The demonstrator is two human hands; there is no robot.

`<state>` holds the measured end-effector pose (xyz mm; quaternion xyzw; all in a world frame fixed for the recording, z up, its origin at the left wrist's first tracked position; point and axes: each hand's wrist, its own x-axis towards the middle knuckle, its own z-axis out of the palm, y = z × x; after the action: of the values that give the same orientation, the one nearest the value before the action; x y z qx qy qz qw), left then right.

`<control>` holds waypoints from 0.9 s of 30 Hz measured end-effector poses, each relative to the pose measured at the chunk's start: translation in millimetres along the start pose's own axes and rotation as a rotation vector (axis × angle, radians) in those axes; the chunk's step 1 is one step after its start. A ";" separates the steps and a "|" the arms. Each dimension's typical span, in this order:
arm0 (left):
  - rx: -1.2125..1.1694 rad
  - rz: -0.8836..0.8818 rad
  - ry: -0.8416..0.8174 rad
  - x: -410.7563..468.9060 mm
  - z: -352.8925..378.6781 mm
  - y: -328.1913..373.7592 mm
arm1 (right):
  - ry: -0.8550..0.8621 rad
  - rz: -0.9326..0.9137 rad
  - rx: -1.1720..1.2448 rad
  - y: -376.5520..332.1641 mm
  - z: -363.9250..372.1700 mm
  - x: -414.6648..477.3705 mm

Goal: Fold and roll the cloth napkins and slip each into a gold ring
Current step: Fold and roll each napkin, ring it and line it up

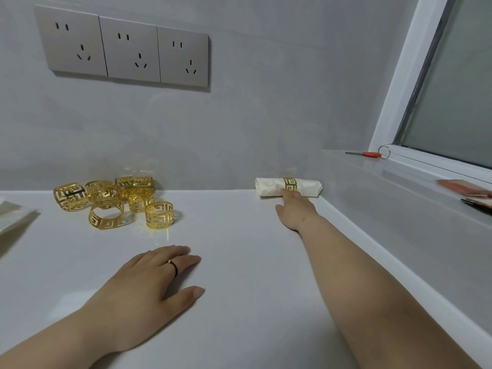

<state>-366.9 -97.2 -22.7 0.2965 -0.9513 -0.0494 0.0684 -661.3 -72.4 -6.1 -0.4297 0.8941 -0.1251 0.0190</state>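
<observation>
Gold fretwork rings (117, 203) clustered beyond the flat, empty left hand (149, 278) on the white counter (239, 235); the right hand (295, 211), fingers extended, touched a ringed cream napkin roll (269, 187).

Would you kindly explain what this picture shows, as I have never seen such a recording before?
There is no machine here: a person works bare-handed, and the single picture comes from a camera on their head, looking forward and down. The left hand rests flat on the white table, holding nothing. The right hand reaches out, fingers touching a rolled napkin that already sits in a gold ring by the wall. A cluster of loose gold rings lies further left, and flat cloth shows at the left edge.
</observation>
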 end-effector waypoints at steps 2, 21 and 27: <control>-0.018 0.000 0.015 -0.6 1.0 0.5 | 0.001 0.009 -0.022 0.5 -1.8 -7.6; -0.222 -0.049 0.102 -135.1 -54.5 -5.2 | -0.220 -0.442 0.120 -131.8 -25.2 -283.6; -0.329 -0.023 0.048 -250.6 -62.4 -39.6 | -0.362 -0.550 0.184 -175.1 -8.9 -350.1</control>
<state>-130.7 10.1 8.3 0.2931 -0.9251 -0.1983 0.1380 -308.3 95.1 18.8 -0.6665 0.7117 -0.1275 0.1816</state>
